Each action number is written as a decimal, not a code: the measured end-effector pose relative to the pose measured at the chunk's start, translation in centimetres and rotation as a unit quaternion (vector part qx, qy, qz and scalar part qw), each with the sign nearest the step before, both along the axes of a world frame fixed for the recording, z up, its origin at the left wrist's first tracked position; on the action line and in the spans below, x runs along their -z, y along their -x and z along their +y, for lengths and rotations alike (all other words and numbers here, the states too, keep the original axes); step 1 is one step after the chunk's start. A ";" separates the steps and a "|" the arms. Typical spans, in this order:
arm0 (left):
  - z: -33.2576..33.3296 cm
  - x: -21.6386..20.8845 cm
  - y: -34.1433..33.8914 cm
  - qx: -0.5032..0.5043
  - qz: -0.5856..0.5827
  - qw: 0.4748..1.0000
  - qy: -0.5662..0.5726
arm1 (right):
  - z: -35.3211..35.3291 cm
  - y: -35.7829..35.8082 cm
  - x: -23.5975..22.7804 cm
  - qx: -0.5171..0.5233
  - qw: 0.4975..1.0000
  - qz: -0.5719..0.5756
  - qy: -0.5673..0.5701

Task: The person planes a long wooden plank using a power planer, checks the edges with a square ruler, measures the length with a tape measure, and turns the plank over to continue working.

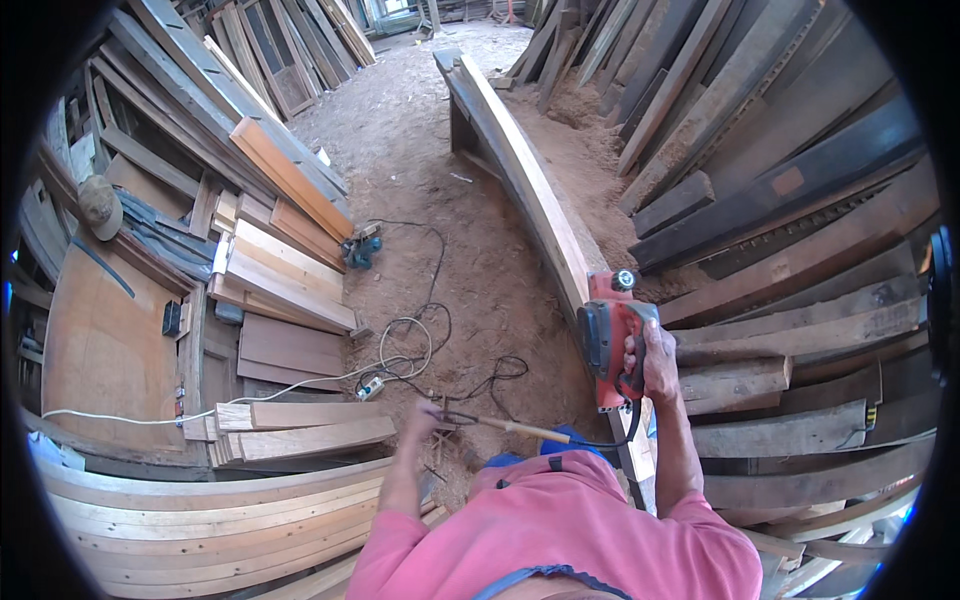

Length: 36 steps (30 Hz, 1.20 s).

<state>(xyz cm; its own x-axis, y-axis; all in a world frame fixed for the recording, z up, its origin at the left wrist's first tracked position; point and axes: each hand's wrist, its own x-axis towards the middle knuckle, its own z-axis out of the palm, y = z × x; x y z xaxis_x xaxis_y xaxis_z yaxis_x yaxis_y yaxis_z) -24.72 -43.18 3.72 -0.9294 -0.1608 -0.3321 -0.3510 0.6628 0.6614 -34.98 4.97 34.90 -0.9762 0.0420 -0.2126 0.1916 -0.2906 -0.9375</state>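
Note:
My right hand [657, 365] is wrapped round the handle of a red electric hand planer [618, 350]. The planer rests on a long, pale wooden beam [520, 155] that runs away from me along a raised support. From the back of the tool a black power cord [622, 436] loops left, with a tan, stick-like length [525, 430] along it. Out to the left, my left hand [427, 415] closes on the cord near the end of that length; its fingers are slightly blurred.
Stacked boards [300, 430] and long planks [200, 520] lie at my left. A teal power tool [362, 248] sits on the dusty ground beside tangled cords and a white extension socket [370, 388]. Dark timbers [780, 220] crowd the right side. A cap [100, 207] lies far left.

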 end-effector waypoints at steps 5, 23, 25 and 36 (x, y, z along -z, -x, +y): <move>-10.4 -16.1 9.2 -0.313 0.314 0.887 0.128 | -1.9 8.2 4.3 -0.033 0.994 -0.047 -0.098; -0.6 1.8 26.4 -0.116 -0.166 0.970 0.136 | -4.7 41.4 14.4 -0.106 0.948 -0.013 -0.299; -0.6 3.2 28.7 -0.097 -0.202 0.962 0.158 | -7.2 46.5 12.3 -0.112 0.949 -0.027 -0.294; -2.5 5.3 50.8 0.024 -0.289 0.943 0.161 | -17.7 80.8 12.5 -0.107 0.942 0.022 -0.317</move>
<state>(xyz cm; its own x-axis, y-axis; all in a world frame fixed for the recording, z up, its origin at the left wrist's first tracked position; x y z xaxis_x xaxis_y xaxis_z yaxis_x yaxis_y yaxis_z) -75.56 -45.64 -1.59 -0.6168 -0.3028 -0.7265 -0.5558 0.8212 0.1295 -115.82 -12.71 22.38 -0.9841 -0.0515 -0.1701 0.1392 0.3717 -0.9179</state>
